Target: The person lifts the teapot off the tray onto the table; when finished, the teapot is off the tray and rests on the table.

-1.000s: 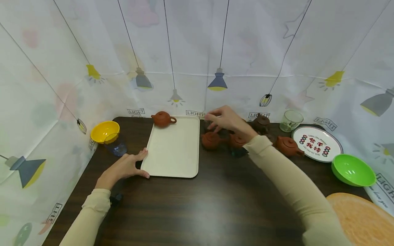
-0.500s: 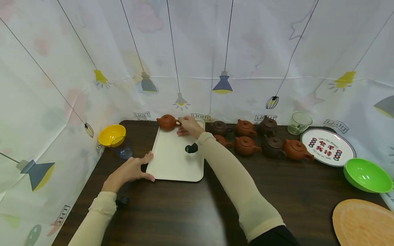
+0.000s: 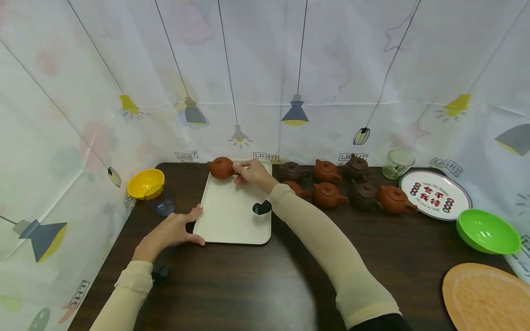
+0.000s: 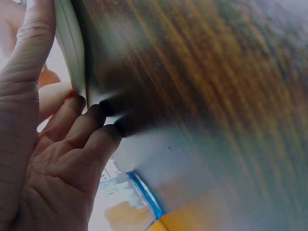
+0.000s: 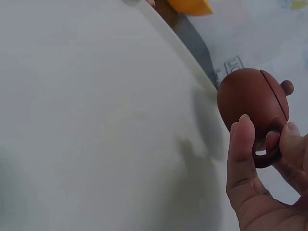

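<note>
My right hand (image 3: 253, 174) pinches the handle of a reddish-brown clay teapot (image 3: 221, 168) between thumb and fingers. The teapot is at the far left corner of the cream tray (image 3: 232, 216), its lid on and its spout toward the left. In the right wrist view, the teapot (image 5: 245, 98) shows close over the tray's edge, with shadows on the tray beside it. At the tray's near left corner, my left hand (image 3: 171, 230) holds the rim, thumb at the front edge and fingers along the left side. The left wrist view shows curled fingertips against the tray's rim (image 4: 72, 48).
Right of the tray stand several teapots in two rows, reddish (image 3: 327, 195) and dark brown (image 3: 364, 195). Beyond them are a clear glass (image 3: 397, 163), an oval plate (image 3: 434, 195), a green bowl (image 3: 488, 231) and a round board (image 3: 488, 294). A yellow bowl (image 3: 146, 182) and blue glass (image 3: 163, 204) stand left.
My right hand has come left from over the other teapots to the teapot at the tray's far left corner and has taken its handle. The left hand stays on the tray.
</note>
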{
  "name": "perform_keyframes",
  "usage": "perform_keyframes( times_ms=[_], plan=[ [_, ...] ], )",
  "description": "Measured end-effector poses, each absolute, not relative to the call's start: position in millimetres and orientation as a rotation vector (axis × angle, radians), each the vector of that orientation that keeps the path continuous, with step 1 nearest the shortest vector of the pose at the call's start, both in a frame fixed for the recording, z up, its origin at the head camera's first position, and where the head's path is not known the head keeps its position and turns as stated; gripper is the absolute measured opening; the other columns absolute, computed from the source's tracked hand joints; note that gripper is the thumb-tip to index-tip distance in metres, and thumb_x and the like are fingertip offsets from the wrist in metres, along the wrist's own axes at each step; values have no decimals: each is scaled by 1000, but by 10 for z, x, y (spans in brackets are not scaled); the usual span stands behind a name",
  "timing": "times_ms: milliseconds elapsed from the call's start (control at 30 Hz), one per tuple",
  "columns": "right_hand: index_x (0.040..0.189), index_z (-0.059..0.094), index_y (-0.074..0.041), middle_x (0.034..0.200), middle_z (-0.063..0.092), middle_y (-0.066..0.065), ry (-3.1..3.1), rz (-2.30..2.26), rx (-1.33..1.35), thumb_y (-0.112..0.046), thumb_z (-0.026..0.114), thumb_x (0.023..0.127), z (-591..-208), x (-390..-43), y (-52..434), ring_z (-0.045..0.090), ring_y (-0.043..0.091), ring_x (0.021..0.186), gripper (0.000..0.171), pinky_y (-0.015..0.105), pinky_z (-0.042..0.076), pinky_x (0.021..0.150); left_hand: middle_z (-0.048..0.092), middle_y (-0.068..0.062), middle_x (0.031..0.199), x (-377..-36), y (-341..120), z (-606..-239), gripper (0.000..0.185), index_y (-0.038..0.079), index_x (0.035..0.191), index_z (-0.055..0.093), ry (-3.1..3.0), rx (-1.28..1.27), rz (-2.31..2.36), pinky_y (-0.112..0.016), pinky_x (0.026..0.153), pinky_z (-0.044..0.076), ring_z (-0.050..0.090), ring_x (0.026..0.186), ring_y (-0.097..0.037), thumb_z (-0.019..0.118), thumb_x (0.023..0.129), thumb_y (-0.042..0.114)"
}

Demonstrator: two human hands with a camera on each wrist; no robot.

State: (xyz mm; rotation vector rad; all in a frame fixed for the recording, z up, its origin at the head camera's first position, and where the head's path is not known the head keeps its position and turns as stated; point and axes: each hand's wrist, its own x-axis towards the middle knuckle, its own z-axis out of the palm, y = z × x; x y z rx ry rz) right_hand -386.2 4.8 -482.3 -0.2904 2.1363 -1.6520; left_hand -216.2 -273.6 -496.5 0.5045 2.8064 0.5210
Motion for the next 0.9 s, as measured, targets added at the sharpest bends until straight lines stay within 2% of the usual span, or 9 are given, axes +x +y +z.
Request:
perform_keyframes(
  times_ms=[100, 167, 300, 433, 600, 767, 900],
  plan=[
    [129, 73, 0, 136, 68, 32, 2053, -1673, -357, -30, 61, 111, -4651, -3727, 241, 77, 17, 84, 36, 47, 62, 103, 45, -25, 162, -2166, -2739, -4940, 112, 2, 164, 38, 2814, 507, 523, -57, 114, 51, 62, 136, -47, 85, 82, 61],
    [129, 73, 0, 138, 65, 34, 2012, -1670, -396, -28, 60, 111, -4527, -3600, 422, 76, 17, 86, 35, 53, 61, 104, 45, -25, 162, -2166, -2736, -4918, 112, 1, 164, 38, 2813, 508, 526, -58, 113, 51, 62, 135, -47, 85, 82, 61],
    [128, 72, 1, 119, 75, 26, 2019, -1623, -435, -27, 60, 112, -4336, -3254, 905, 77, 17, 86, 35, 55, 62, 100, 45, -25, 162, -2154, -2735, -4894, 113, 0, 164, 37, 2812, 504, 522, -58, 113, 51, 60, 137, -48, 85, 82, 61],
    [132, 69, 5, 100, 78, 15, 2034, -1586, -451, -25, 58, 113, -4283, -2884, 1432, 78, 19, 86, 37, 52, 66, 91, 43, -26, 163, -2117, -2759, -4895, 114, 0, 164, 36, 2817, 500, 522, -58, 114, 51, 58, 140, -48, 85, 82, 61],
    [125, 68, 9, 98, 75, 17, 2069, -1537, -470, -25, 56, 114, -4450, -2580, 1935, 77, 21, 85, 38, 42, 68, 83, 43, -27, 162, -2096, -2793, -4858, 113, -1, 164, 36, 2817, 503, 531, -59, 113, 51, 57, 140, -50, 85, 82, 60],
    [123, 65, 15, 95, 73, 14, 2025, -1566, -419, -23, 57, 113, -4722, -2462, 2121, 78, 18, 84, 40, 34, 67, 79, 44, -27, 162, -2122, -2824, -4850, 113, -2, 163, 37, 2828, 512, 517, -61, 111, 52, 58, 138, -52, 85, 82, 60],
    [122, 64, 18, 96, 73, 17, 2012, -1587, -377, -21, 57, 113, -4879, -2427, 2107, 77, 16, 82, 41, 31, 67, 77, 44, -28, 162, -2149, -2831, -4892, 112, -3, 162, 38, 2835, 533, 505, -60, 110, 53, 60, 135, -53, 85, 82, 60]
  ],
)
